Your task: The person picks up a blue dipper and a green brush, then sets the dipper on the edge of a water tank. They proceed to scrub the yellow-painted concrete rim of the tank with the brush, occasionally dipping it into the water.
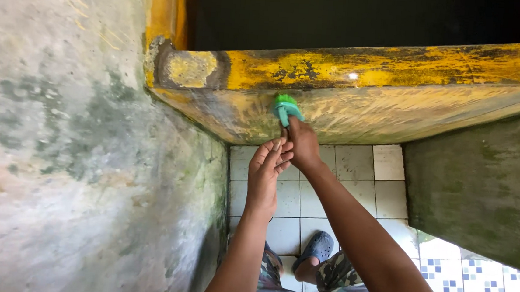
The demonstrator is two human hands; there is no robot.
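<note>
Green brush (286, 108) sits pinched in my right hand (301, 144), bristles on the yellow tank wall (360, 113) just under the rim, so I should push hard and rub slowly while my left hand (267, 171), fingers loosely spread, helps hold it.

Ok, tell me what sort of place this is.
Probably a bathroom or wash area. A yellow-stained concrete tank stands over a tiled floor, the wall is damp and mouldy, and the right hand holds a green brush against the tank.
</note>
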